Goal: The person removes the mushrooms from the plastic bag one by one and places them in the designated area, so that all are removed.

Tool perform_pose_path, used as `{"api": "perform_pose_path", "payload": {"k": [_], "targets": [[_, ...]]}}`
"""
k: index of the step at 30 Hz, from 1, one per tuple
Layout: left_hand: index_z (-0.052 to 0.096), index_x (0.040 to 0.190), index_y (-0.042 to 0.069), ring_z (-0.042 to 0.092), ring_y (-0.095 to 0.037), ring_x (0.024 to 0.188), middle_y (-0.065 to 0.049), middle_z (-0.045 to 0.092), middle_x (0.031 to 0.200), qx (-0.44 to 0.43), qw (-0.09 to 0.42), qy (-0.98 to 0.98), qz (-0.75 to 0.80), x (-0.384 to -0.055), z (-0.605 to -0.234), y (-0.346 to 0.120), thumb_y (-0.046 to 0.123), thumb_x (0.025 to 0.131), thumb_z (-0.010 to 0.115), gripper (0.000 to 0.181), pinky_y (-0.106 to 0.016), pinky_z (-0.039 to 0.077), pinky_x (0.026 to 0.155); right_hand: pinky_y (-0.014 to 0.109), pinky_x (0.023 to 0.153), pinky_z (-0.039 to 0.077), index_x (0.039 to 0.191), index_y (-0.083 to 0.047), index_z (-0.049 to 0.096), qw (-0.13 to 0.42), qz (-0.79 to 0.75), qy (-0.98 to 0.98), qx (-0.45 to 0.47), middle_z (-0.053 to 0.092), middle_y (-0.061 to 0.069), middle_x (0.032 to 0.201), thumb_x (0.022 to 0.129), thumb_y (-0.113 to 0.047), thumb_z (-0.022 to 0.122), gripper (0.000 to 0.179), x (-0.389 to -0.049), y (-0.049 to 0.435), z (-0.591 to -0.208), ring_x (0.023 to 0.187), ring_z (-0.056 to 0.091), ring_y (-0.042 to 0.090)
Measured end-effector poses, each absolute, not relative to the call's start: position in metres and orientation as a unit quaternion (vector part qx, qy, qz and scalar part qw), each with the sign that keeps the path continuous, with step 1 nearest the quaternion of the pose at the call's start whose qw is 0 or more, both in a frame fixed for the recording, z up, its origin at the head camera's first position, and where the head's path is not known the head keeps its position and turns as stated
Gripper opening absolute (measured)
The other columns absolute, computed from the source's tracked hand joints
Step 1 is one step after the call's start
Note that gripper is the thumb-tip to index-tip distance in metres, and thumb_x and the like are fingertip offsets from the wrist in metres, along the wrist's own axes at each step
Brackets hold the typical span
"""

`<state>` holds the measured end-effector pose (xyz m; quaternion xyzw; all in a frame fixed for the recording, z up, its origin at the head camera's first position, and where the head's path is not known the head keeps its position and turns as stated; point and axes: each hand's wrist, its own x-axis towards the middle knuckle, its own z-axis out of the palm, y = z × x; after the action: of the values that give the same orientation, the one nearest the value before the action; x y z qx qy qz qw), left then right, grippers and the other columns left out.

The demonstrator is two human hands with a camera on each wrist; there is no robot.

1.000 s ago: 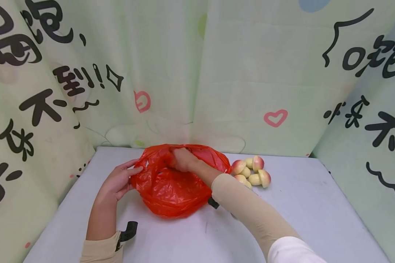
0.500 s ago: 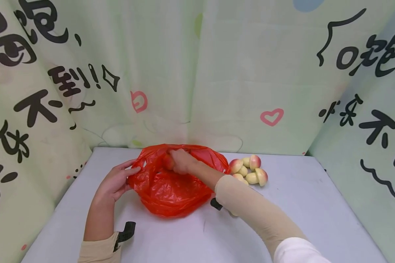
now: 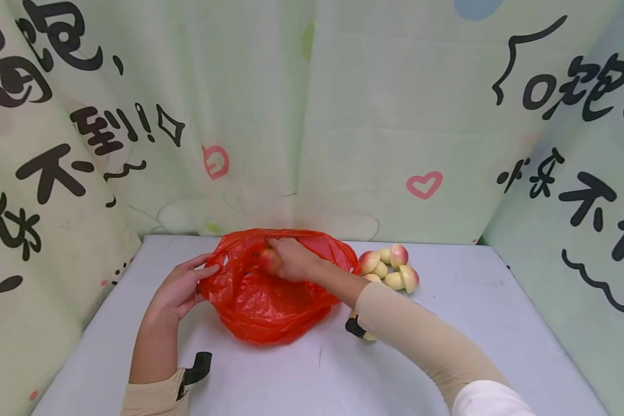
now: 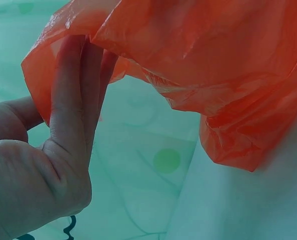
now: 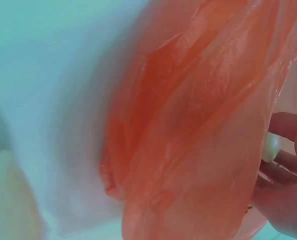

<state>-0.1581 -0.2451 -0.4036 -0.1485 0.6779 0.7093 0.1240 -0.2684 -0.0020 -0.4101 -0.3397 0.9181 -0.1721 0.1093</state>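
A red plastic bag lies on the table with its mouth spread toward me. My left hand holds the bag's left rim, thumb on one side and fingers on the other; in the left wrist view the fingers reach up under the red film. Inside the bag mouth, my right hand grips a toy mushroom, whose reddish cap shows at the fingertips. Its pale stem appears between the fingers in the right wrist view, where the bag partly hides the hand.
Several toy mushrooms with pink-and-cream caps lie in a cluster right of the bag. Another pale piece sits partly hidden beside my right forearm and a black strap. A printed curtain encloses the white table.
My right hand has drawn back slightly toward the right, and more of the mushroom's cap shows. My left hand keeps its hold on the rim. The head view has shifted a little.
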Motion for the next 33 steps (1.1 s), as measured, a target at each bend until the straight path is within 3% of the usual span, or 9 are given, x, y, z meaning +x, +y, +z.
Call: {"api": "perform_pose_path", "payload": {"k": [10, 15, 20, 26, 33], "targets": [[0.034, 0.164, 0.017, 0.065, -0.015, 0.105, -0.015, 0.045, 0.155, -0.149, 0.124, 0.683, 0.704, -0.157, -0.402, -0.243, 0.028, 0.107, 0.059, 0.063, -0.028, 0.063, 0.086, 0.043, 0.106, 0.056, 0.155, -0.011, 0.046, 0.100, -0.207, 0.916, -0.328, 0.058, 0.006, 0.147, 0.092, -0.017, 0.079, 0.071, -0.261, 0.020, -0.406, 0.135, 0.053, 0.025], [0.033, 0.164, 0.017, 0.066, -0.014, 0.101, -0.014, 0.048, 0.152, -0.149, 0.126, 0.681, 0.705, -0.157, -0.402, -0.244, 0.027, 0.107, 0.060, 0.064, -0.028, 0.063, 0.085, 0.042, 0.105, 0.056, 0.150, -0.014, 0.050, 0.092, -0.213, 0.915, -0.329, 0.061, 0.004, 0.143, 0.092, -0.017, 0.080, 0.065, -0.258, 0.031, -0.406, 0.132, 0.054, 0.023], [0.034, 0.164, 0.017, 0.067, -0.014, 0.100, -0.013, 0.050, 0.149, -0.145, 0.125, 0.680, 0.707, -0.157, -0.402, -0.244, 0.027, 0.107, 0.060, 0.064, -0.028, 0.063, 0.085, 0.041, 0.102, 0.057, 0.144, -0.012, 0.056, 0.080, -0.224, 0.910, -0.340, 0.064, 0.004, 0.136, 0.091, -0.017, 0.080, 0.058, -0.253, 0.042, -0.404, 0.126, 0.057, 0.022], [0.033, 0.164, 0.017, 0.066, -0.014, 0.102, -0.014, 0.048, 0.151, -0.146, 0.129, 0.681, 0.706, -0.155, -0.403, -0.244, 0.027, 0.107, 0.060, 0.064, -0.029, 0.063, 0.086, 0.042, 0.105, 0.056, 0.145, -0.007, 0.055, 0.074, -0.226, 0.903, -0.358, 0.063, 0.006, 0.139, 0.092, -0.014, 0.078, 0.058, -0.247, 0.056, -0.404, 0.130, 0.057, 0.025], [0.032, 0.165, 0.018, 0.066, -0.014, 0.103, -0.014, 0.048, 0.152, -0.145, 0.130, 0.682, 0.705, -0.157, -0.403, -0.244, 0.028, 0.107, 0.060, 0.065, -0.029, 0.063, 0.087, 0.044, 0.106, 0.055, 0.145, -0.009, 0.057, 0.059, -0.241, 0.902, -0.353, 0.062, 0.005, 0.141, 0.092, -0.015, 0.079, 0.057, -0.238, 0.072, -0.399, 0.132, 0.056, 0.025]]}}
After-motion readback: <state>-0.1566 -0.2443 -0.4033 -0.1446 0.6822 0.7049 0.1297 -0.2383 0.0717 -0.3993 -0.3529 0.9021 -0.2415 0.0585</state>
